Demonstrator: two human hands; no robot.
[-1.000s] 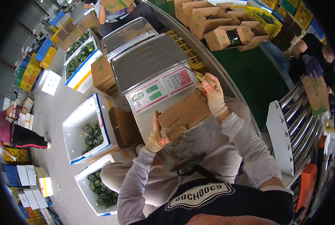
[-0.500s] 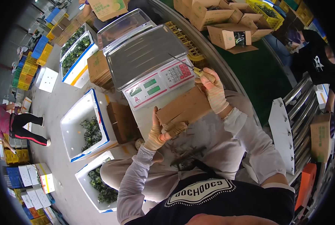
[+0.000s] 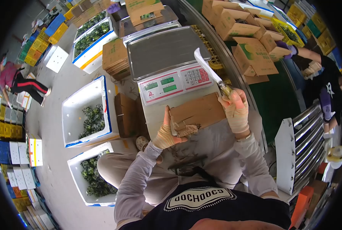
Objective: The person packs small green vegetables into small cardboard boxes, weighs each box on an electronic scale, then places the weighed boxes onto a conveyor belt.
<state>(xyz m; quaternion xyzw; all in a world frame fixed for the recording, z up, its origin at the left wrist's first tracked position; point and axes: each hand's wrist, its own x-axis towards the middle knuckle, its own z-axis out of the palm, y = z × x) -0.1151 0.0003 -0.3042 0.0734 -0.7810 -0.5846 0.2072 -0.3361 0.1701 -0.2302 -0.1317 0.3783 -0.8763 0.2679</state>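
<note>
A piece of brown cardboard with a torn, frayed left end lies across my lap, just before the weighing scale. At that left end, my left hand, wrapped in pale finger and palm coverings, grips the edge with its thumb along the bottom. My right hand, similarly wrapped, is closed round the handle of a knife beside the cardboard's right end. The knife's curved blade points up and away, overlapping the scale's front right corner in this view. The scale's metal pan holds nothing.
White foam boxes of dark green produce stand to the left, near stacked flat cartons. Open cartons sit on a green belt at right, where a co-worker reaches in. A roller conveyor stands nearer.
The knife has turned from pointing left to pointing upward, its broad blade now showing. A carton now lies on the rear scale, and the co-worker's gloved hand has reached to the cartons.
</note>
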